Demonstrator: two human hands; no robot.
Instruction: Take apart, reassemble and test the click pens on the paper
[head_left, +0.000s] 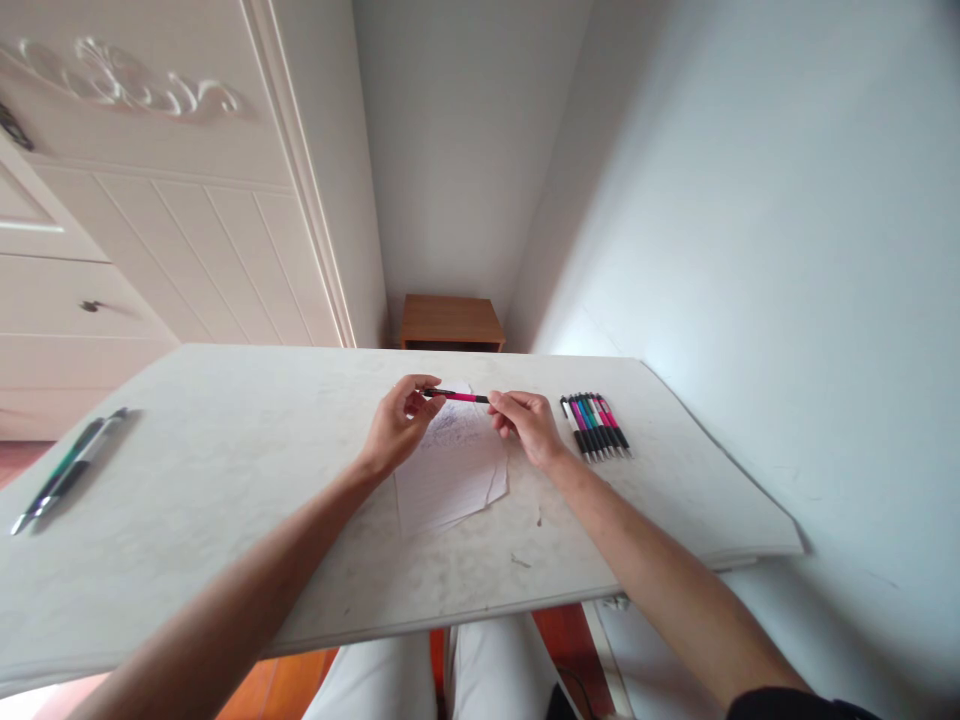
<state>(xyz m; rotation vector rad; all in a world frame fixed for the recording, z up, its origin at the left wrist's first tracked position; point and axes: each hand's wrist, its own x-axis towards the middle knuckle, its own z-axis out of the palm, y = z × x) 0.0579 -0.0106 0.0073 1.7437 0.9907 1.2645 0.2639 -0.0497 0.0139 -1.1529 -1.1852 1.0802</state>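
A pink and black ballpoint pen [466, 397] lies level between my two hands, above the paper. My left hand [401, 418] pinches its black clip end between thumb and fingers. At the other end, the fingertips of my right hand [527, 418] close round the dark grip, hiding the tip. Beneath sit a few sheets of white paper [450, 490], with dense dark scribbles near the upper part. To the right of my right hand, several pens [595, 427] in white, purple, blue, teal and pink lie side by side in a row, black grips toward me.
Two pens, one green [71, 455] and one white and black [82, 465], rest at the table's far left. The white table [262, 480] meets a pale wall [787, 250] on the right. A white cabinet [217, 260] and a small wooden stand [452, 318] are beyond it.
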